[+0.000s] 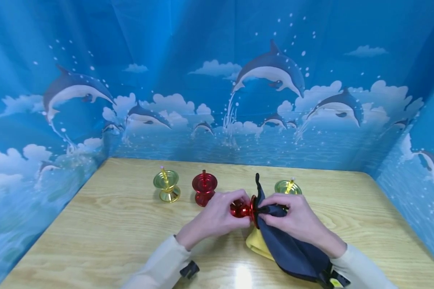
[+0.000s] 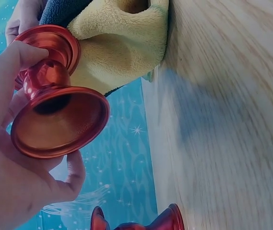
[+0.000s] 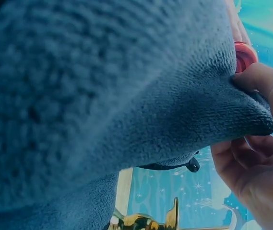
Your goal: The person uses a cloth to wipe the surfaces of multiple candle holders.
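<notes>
My left hand (image 1: 222,212) grips a shiny red metal candle holder (image 1: 241,211) by its narrow stem, tipped on its side above the table. In the left wrist view, the hollow flared base of this candle holder (image 2: 62,127) faces the camera. My right hand (image 1: 298,220) pinches a bunched part of a two-sided cloth, dark blue (image 1: 293,251) on one face and yellow (image 1: 259,243) on the other. The bunched cloth meets the candle holder's dish. In the right wrist view the dark cloth (image 3: 102,96) fills much of the picture and hides most of the candle holder.
A gold candle holder (image 1: 170,195) and a second red one (image 1: 204,185) stand upright on the wooden table (image 1: 105,224), left of the hands. Another gold one (image 1: 283,186) stands behind my right hand, partly hidden. A dolphin-print curtain (image 1: 202,132) hangs around the table's back and sides.
</notes>
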`<state>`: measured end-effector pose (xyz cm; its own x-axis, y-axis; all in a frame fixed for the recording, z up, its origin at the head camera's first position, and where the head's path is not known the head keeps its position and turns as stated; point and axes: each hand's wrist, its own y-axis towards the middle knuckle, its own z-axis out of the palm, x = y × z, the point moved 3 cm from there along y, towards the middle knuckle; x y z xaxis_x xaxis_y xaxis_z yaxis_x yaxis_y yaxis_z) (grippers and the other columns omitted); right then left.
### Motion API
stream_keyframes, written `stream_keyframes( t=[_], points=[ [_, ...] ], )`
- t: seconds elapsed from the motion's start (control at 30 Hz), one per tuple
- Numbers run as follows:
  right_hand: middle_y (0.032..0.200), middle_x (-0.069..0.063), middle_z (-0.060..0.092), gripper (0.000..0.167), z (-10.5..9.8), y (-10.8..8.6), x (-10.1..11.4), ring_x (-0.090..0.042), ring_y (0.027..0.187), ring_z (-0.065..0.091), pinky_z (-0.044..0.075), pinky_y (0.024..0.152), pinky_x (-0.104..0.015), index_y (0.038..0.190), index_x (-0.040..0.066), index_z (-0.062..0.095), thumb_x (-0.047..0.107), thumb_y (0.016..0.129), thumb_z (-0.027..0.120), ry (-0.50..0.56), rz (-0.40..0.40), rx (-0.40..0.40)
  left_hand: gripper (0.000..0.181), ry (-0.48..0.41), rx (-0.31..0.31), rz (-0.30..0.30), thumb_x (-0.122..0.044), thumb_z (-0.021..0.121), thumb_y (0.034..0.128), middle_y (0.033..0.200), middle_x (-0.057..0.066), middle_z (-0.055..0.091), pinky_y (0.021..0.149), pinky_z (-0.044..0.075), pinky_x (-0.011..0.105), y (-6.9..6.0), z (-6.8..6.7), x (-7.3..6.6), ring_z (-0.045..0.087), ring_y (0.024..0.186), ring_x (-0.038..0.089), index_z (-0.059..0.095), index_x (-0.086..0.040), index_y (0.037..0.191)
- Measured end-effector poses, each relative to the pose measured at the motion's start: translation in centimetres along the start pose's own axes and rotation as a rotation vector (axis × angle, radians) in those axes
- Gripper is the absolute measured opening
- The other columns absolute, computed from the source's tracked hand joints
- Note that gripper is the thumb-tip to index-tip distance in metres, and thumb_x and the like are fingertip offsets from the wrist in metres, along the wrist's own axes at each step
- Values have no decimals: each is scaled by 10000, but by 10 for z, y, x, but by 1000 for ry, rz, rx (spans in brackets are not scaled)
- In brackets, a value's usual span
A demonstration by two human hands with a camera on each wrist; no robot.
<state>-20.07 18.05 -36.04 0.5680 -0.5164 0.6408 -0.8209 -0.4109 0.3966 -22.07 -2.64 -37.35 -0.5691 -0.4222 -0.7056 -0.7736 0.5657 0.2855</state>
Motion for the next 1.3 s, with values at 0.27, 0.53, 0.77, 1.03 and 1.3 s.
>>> stream_keyframes(
  t=[0.27, 0.53, 0.77, 1.03, 1.3],
  points=[
    [961, 129, 752, 314, -2, -1, 1, -27, 898, 694, 591, 759, -236, 996, 283, 771, 36, 808, 827, -9, 31, -6, 232, 26, 9, 2, -232, 788, 826, 917, -79, 743, 712, 518, 168, -1, -1, 0, 623, 788, -18, 660, -232, 1019],
    [940, 129, 755, 287, -4, -2, 0, -18, 875, 689, 582, 745, -230, 995, 285, 775, 64, 819, 828, -19, 32, -13, 222, 28, -2, -2, -228, 782, 813, 872, -109, 723, 645, 481, 176, -2, -3, 2, 599, 746, 4, 650, -253, 990],
    [954, 87, 766, 249, -9, -5, -2, -17, 868, 701, 595, 715, -247, 991, 267, 779, 82, 832, 830, 12, 45, -27, 226, 29, -7, -12, -199, 768, 808, 895, -83, 750, 694, 512, 188, -5, -5, 5, 626, 777, -2, 655, -241, 999],
    [969, 81, 765, 245, -13, -6, -3, -21, 893, 697, 604, 752, -255, 1000, 258, 783, 85, 833, 831, 17, 57, -30, 231, 56, -13, -37, -198, 763, 800, 924, -84, 763, 729, 507, 201, -9, -9, 9, 633, 799, -5, 662, -242, 1004],
    [957, 63, 736, 327, -15, -6, -4, -23, 847, 675, 595, 707, -242, 995, 217, 749, -23, 786, 826, 28, -12, -57, 221, 60, -19, -52, -185, 754, 803, 887, -96, 752, 697, 504, 199, -12, -12, 11, 622, 759, -10, 665, -235, 1000]
  ],
)
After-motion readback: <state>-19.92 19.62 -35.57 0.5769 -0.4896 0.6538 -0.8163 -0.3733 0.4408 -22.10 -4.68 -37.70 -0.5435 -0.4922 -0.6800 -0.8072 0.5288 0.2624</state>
